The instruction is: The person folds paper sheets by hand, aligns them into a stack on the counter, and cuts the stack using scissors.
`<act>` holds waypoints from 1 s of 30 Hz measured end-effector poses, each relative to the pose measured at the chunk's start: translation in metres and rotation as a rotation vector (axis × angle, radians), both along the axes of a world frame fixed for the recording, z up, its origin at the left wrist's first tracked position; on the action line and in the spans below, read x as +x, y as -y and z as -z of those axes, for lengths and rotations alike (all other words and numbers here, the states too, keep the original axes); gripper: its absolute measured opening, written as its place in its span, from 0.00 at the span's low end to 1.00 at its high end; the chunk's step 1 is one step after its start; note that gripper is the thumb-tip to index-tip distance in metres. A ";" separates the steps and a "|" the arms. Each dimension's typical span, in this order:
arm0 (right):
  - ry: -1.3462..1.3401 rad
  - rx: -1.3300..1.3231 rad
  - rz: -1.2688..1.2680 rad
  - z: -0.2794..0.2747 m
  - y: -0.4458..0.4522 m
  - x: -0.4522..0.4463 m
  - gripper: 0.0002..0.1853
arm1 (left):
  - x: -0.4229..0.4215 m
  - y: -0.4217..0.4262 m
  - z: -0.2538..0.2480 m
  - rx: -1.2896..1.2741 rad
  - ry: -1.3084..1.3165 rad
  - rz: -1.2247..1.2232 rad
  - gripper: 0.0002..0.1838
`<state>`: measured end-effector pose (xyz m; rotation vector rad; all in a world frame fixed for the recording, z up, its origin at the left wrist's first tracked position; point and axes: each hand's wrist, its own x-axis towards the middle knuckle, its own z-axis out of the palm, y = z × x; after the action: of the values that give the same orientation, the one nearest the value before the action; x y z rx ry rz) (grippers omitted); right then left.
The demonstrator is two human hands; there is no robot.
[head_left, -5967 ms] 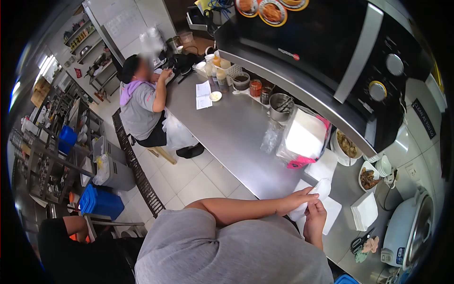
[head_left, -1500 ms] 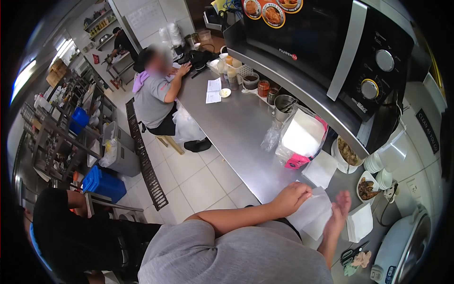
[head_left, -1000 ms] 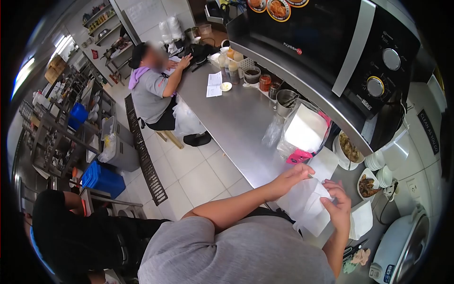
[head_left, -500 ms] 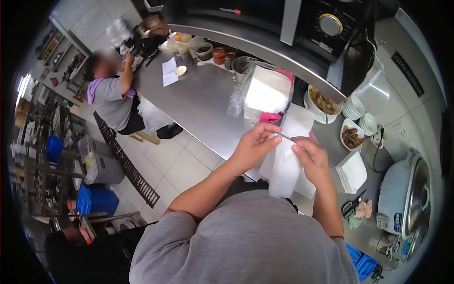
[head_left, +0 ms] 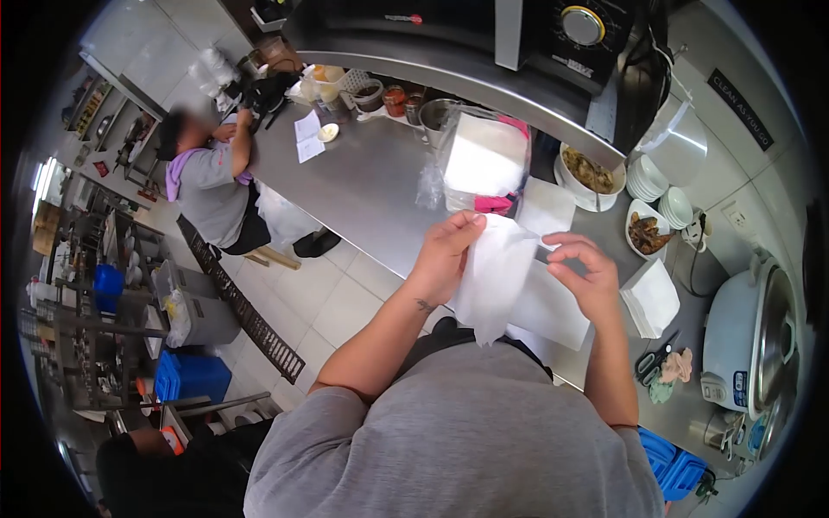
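Note:
My left hand (head_left: 445,256) is closed on the upper edge of a thin white paper sheet (head_left: 496,281), which hangs down in front of my shirt. My right hand (head_left: 589,274) is just right of the sheet, its thumb and fingertips apart near the sheet's upper right corner; whether a fingertip touches that corner is unclear. Beneath lies a larger white sheet (head_left: 553,306) on the steel table (head_left: 363,194). Another white stack (head_left: 546,205) is just beyond my hands, beside an open plastic pack of white napkins (head_left: 485,160). Folded white napkins (head_left: 652,298) are to the right.
A microwave (head_left: 432,30) overhangs the table's back. Two food bowls (head_left: 591,168) (head_left: 648,231), stacked cups (head_left: 646,180), scissors (head_left: 654,363) and a rice cooker (head_left: 734,337) are at the right. A person (head_left: 207,177) sits at the far left end; another in black (head_left: 186,470) is at the lower left.
The hands were together at the sheet's upper edge half a second ago; now they are apart. The sheet hangs from my left hand, and my right hand's fingers have spread. The view has shifted slightly.

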<state>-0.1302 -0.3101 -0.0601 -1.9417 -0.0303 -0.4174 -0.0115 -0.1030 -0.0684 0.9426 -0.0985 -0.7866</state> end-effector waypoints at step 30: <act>-0.232 0.107 0.028 -0.007 -0.007 0.006 0.09 | 0.005 -0.008 -0.010 0.233 0.607 0.093 0.15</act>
<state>-0.1243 -0.3035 -0.0528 -1.8751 0.1662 -0.2053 -0.0065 -0.0949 -0.0589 1.3851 -0.5927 -0.5814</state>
